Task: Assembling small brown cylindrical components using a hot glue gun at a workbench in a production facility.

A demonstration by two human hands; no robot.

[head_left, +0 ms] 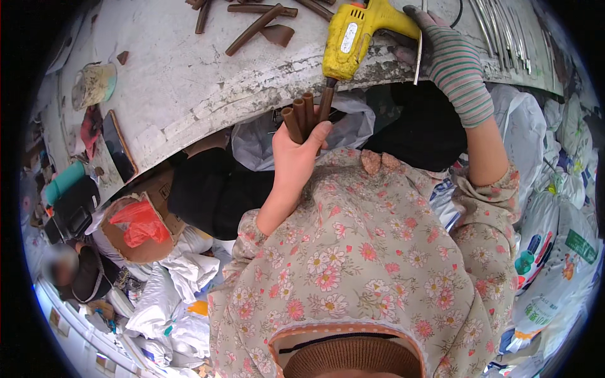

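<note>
My left hand [295, 154], bare, is closed around several brown tubes [293, 125] just off the table's near edge. One brown tube [326, 104] stands apart from the others in that grip, its upper end at the dark nozzle of a yellow glue gun [343, 47]. The gun points down toward me. My right hand [455, 66], in a grey, green and pink striped glove, is closed on the gun's handle. A thin metal rod [419, 53] is also held at those gloved fingers, hanging downward. Part of the right fingers is hidden behind the gun and rod.
Loose brown tubes and pieces [255, 28] lie on the worn white table [170, 82]. Several metal rods [501, 31] rest at its right. A phone [121, 145] and a stained cup [93, 85] sit left. A cardboard box [129, 242] and plastic bags [554, 252] flank me.
</note>
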